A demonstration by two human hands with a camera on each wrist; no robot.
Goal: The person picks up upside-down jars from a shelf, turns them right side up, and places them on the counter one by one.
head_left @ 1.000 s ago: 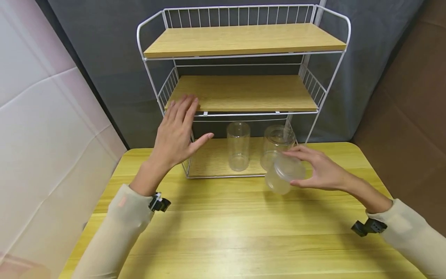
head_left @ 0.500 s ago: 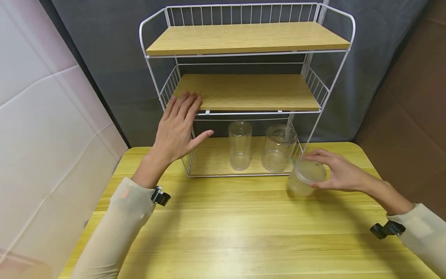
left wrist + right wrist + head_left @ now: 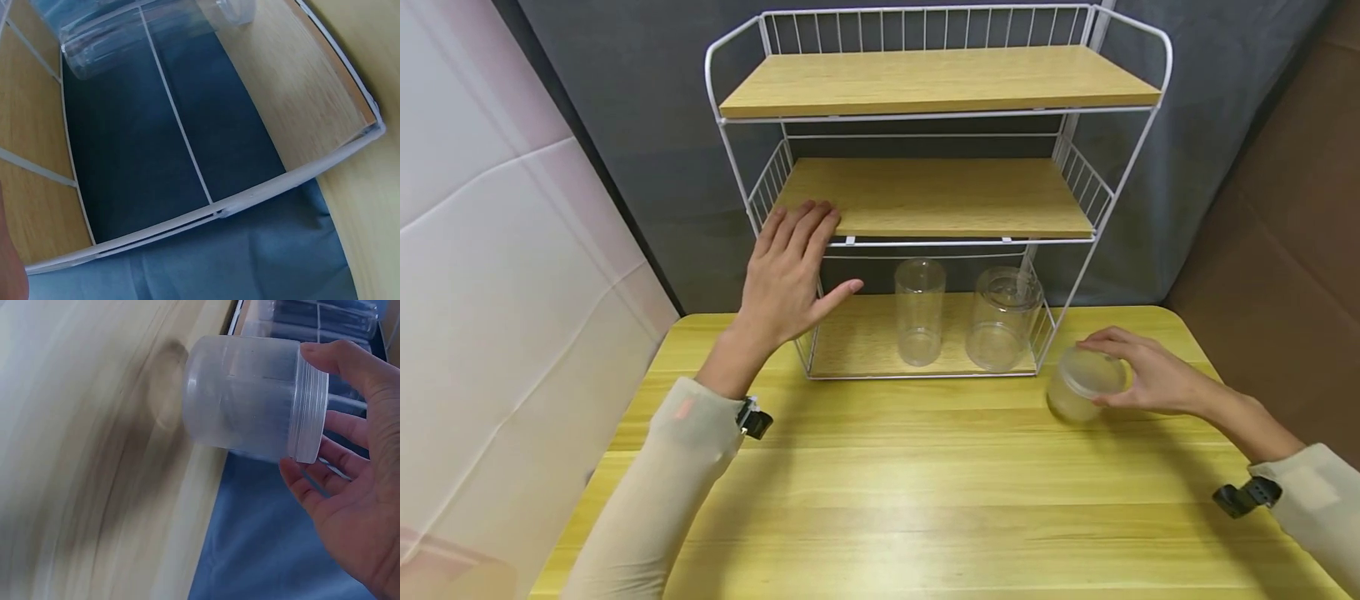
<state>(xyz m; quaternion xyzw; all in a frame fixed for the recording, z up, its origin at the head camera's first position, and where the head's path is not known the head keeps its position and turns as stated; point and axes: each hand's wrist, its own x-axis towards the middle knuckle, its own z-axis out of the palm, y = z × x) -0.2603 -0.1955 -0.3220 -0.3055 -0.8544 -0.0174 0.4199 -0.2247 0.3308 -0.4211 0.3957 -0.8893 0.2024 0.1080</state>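
Note:
In the head view my right hand [image 3: 1157, 377] grips a frosted plastic jar [image 3: 1084, 385] by its lid, thumb on the near side and fingers on the far side. The right wrist view shows the jar [image 3: 250, 397] with its ridged lid [image 3: 309, 403] between thumb and fingertips, its base close over the table. My left hand [image 3: 782, 279] lies with straight fingers at the front left edge of the middle shelf [image 3: 940, 196]. On the bottom shelf [image 3: 853, 337] stand a tall clear jar [image 3: 919, 312] and a wider clear jar [image 3: 1002, 321].
The white wire rack [image 3: 730, 162] with wooden shelves stands at the back of the wooden table [image 3: 887, 492]. Its top shelf [image 3: 940, 79] bears nothing. A white sheet [image 3: 527, 333] rises on the left, a brown panel [image 3: 1262, 208] on the right.
My right hand has carried the frosted jar rightward, from in front of the wider clear jar to beside the rack, and the jar is more upright. The left hand stays at the middle shelf.

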